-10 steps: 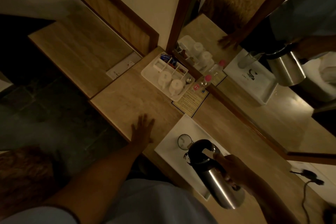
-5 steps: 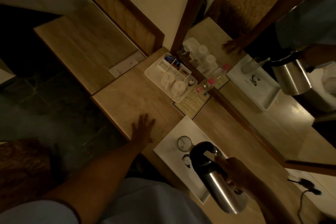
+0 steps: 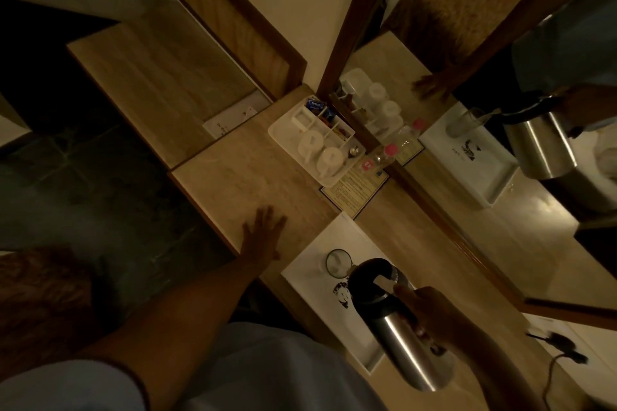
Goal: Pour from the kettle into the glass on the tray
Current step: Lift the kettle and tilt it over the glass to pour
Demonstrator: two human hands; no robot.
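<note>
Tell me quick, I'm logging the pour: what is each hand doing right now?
Left hand: open, flat on the counter, holding nothing.
Right hand: closed around the kettle, tipped toward the glass on the tray.

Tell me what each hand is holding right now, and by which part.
The right hand holds the steel kettle by its handle side, just below the black lid. The left hand holds nothing; it lies flat on the counter.
</note>
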